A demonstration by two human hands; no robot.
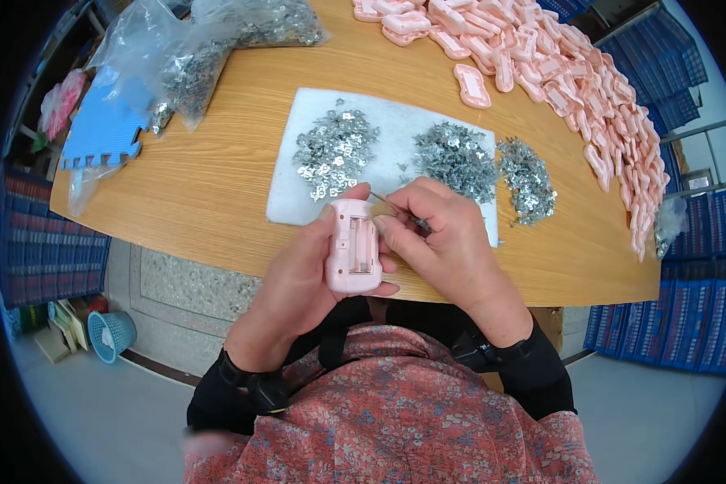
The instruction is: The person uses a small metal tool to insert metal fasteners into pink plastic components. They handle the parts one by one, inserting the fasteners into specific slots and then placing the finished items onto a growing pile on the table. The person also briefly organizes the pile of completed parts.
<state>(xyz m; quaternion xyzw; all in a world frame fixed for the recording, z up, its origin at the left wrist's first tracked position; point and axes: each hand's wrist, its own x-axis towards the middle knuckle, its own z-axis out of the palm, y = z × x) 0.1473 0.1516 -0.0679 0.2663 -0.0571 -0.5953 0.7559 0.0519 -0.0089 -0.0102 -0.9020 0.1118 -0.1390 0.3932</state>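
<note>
My left hand [292, 262] is wrapped round a pale pink plastic housing [355, 282] with an open battery compartment facing up. My right hand [448, 238] pinches a slim metal tool [378, 197], its thin end showing by the top of the housing; most of it is hidden by the fingers. Small metal bits also show in the curl of that hand. Beyond the hands, a white foam sheet [286, 194] carries a heap of flat silvery metal contacts [339, 149] on the left and a heap of metal pieces [456, 157] on the right.
Another pile of metal pieces [527, 181] lies off the sheet's right edge. Many pink housings [557, 77] cover the table's far right. Plastic bags of metal parts [194, 77] and a blue foam mat [97, 137] lie at the far left. Blue crates [661, 323] stand around.
</note>
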